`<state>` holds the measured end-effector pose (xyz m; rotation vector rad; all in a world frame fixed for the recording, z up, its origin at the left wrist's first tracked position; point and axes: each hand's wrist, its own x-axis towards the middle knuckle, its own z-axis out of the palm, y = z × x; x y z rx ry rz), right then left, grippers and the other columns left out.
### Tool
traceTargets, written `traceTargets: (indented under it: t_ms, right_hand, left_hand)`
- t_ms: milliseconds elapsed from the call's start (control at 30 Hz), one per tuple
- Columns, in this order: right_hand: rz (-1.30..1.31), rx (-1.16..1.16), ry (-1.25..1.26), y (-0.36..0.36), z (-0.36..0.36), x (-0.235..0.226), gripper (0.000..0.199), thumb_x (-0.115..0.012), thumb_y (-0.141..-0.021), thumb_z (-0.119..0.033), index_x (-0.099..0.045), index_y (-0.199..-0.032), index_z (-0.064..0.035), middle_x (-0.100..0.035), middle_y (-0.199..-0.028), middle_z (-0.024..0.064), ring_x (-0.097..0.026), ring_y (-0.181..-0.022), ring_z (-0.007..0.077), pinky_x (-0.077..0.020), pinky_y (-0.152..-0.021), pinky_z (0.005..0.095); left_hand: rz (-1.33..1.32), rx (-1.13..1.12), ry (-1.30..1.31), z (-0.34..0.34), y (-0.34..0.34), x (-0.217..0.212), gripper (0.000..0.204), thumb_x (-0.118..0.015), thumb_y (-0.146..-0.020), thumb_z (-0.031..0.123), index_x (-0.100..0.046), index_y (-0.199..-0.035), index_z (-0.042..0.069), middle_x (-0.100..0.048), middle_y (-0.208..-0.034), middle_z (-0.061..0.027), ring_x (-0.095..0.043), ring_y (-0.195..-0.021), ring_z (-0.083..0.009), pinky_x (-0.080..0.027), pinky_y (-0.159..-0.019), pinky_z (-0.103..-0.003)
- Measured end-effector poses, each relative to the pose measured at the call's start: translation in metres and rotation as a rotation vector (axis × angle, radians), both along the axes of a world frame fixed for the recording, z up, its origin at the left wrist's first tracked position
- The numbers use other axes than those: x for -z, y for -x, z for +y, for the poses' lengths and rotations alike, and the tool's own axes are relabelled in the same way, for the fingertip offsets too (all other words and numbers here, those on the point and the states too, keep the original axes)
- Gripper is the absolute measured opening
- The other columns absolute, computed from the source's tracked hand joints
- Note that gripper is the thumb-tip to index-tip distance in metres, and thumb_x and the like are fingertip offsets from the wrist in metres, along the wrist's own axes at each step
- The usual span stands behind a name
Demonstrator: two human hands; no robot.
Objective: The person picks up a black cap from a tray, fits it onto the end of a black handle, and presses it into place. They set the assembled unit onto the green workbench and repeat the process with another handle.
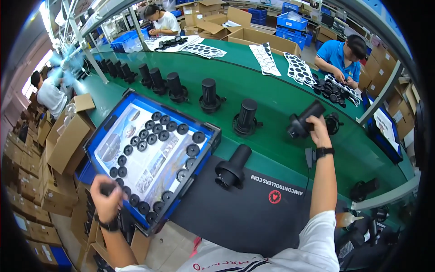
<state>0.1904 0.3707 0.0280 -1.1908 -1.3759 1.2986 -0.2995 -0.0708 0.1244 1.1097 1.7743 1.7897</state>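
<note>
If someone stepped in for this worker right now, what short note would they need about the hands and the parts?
Left hand: closed on a small dark part at the near corner of the blue tray; grip shut.
Right hand: holding a black cylinder part, lifted and tilted over the green belt.
Things: the tray holds many round black discs on a printed sheet. One black cylinder lies on the black mat in front.
Done: a row of cylinders stands upright along the belt.
Left: the cylinder on the mat, the one in hand, and the tray's discs.
</note>
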Motion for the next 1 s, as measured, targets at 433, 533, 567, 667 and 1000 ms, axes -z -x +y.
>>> traceTargets:
  t_ms: [433,533,567,667,1000]
  right_hand:
    - [1.247,0.128,-0.027,0.01,-0.235,-0.036,0.049,-0.064,-0.074,-0.028,-0.046,-0.105,0.0053,-0.053,-0.1,0.0155,-0.053,-0.095,0.0265,-0.0451,-0.092,0.0386]
    - [1.302,0.12,-0.01,0.005,-0.266,-0.029,0.052,-0.064,-0.073,-0.033,-0.047,-0.105,0.0046,-0.053,-0.1,0.0152,-0.053,-0.095,0.0268,-0.0445,-0.091,0.0396]
    - [1.323,0.102,0.002,0.003,-0.274,-0.028,0.052,-0.063,-0.073,-0.036,-0.049,-0.105,0.0031,-0.054,-0.099,0.0145,-0.054,-0.094,0.0274,-0.0441,-0.09,0.0408]
    - [1.35,0.1,0.021,0.005,-0.285,-0.028,0.053,-0.062,-0.072,-0.039,-0.05,-0.105,0.0011,-0.055,-0.098,0.0136,-0.055,-0.093,0.0274,-0.0437,-0.089,0.0425]
    - [1.148,-0.073,-0.254,0.022,-0.292,-0.034,0.058,-0.064,-0.073,-0.038,-0.043,-0.113,-0.0024,-0.05,-0.102,0.0094,-0.051,-0.095,0.0228,-0.0405,-0.09,0.0426]
  left_hand:
    - [-1.433,1.12,-0.122,0.055,-0.253,0.098,0.04,-0.05,-0.09,0.027,-0.048,-0.119,0.0,-0.054,-0.108,-0.022,-0.058,-0.08,-0.0285,-0.05,-0.057,-0.032]
    - [-1.204,1.001,0.001,0.061,-0.271,0.079,0.042,-0.054,-0.092,0.026,-0.046,-0.124,-0.001,-0.053,-0.116,-0.0225,-0.061,-0.089,-0.0318,-0.055,-0.068,-0.036]
    - [-1.207,1.004,0.01,0.063,-0.274,0.077,0.042,-0.054,-0.092,0.026,-0.046,-0.124,-0.001,-0.053,-0.116,-0.0225,-0.061,-0.089,-0.0318,-0.055,-0.068,-0.036]
    - [-0.847,0.973,-0.117,0.067,-0.279,0.076,0.047,-0.059,-0.092,0.021,-0.042,-0.13,-0.002,-0.052,-0.121,-0.0174,-0.062,-0.098,-0.0281,-0.053,-0.084,-0.036]
    - [-0.798,0.965,-0.089,0.083,-0.282,0.086,0.053,-0.068,-0.086,0.015,-0.045,-0.131,-0.002,-0.049,-0.125,-0.013,-0.062,-0.098,-0.024,-0.051,-0.086,-0.032]
